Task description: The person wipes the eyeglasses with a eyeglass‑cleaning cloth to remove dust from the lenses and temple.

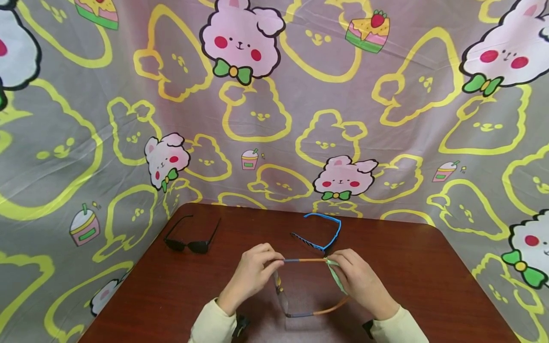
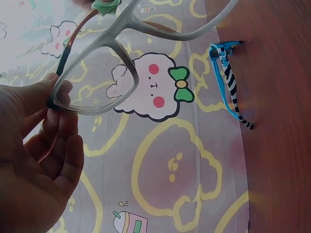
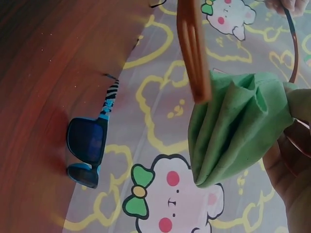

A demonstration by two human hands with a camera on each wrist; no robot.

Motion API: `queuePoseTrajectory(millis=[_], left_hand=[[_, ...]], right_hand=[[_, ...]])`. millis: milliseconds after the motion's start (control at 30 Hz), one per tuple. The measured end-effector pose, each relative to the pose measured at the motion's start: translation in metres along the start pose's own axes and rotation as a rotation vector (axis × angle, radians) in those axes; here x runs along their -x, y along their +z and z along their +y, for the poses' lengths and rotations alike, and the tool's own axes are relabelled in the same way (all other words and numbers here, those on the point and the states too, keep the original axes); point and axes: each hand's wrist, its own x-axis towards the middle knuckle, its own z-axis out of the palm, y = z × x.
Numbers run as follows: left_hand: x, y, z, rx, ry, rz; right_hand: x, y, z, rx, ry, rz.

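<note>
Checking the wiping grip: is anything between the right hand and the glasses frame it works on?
Yes: a green cloth lies between the right hand and the clear glasses. The left hand pinches the frame directly.

No readable text in any view

The printed cloth backdrop (image 1: 274, 119) carries only drawings: rabbits with bows, cake slices and drink cups, with no letters or numbers; the drink cup (image 2: 127, 224) in the left wrist view has small marks on its label, too blurred to read, and the clear-framed glasses (image 1: 300, 286), the blue glasses (image 1: 321, 233), the black sunglasses (image 1: 188, 238) and the green cloth (image 3: 233, 131) show no brand or sign
</note>
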Motion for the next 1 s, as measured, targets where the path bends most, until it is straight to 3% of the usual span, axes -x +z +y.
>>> queuePoseTrajectory(millis=[467,800,1000], left_hand=[[0.004,-0.002,-0.004,-0.009,-0.003,-0.002],[0.010,-0.023,-0.024,-0.059,-0.234,0.025],[0.017,-0.032,-0.043,-0.102,-0.405,0.047]], right_hand=[[0.006,-0.002,0.004,0.015,0.010,0.001],[0.009,-0.024,0.015,0.075,0.139,0.132],[0.019,-0.030,0.015,0.082,0.274,0.085]])
